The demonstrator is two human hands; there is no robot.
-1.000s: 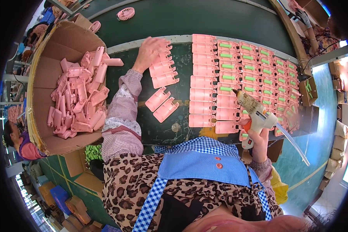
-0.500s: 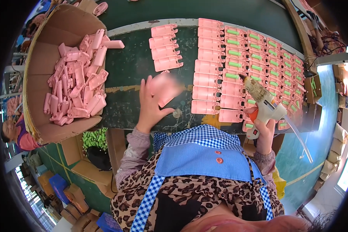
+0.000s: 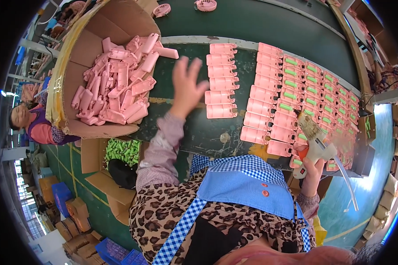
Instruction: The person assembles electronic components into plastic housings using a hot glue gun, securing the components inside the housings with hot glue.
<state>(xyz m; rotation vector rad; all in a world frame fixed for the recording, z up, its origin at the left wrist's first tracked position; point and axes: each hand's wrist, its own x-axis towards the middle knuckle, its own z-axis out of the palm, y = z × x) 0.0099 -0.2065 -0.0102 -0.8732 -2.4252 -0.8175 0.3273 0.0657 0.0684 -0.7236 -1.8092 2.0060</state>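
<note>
My left hand is in the air with fingers spread and nothing in it, between the box and a short column of pink plastic shells. Several more shells lie in close columns to the right; the leftmost of these look bare, while others each carry a green piece. In my right hand is a hot glue gun, its dark, crusted nozzle pointing up and left over the shells. A clear glue stick trails from its back end.
A cardboard box heaped with loose pink shells stands on the table's left. Below it, an open carton holds green pieces beside a black object. At the far left is another person. Two pink oval parts lie on the far surface.
My left hand has let go of the pink shell it held, which now lies in the short column, and has moved up toward the box. The glue gun stays in my right hand.
</note>
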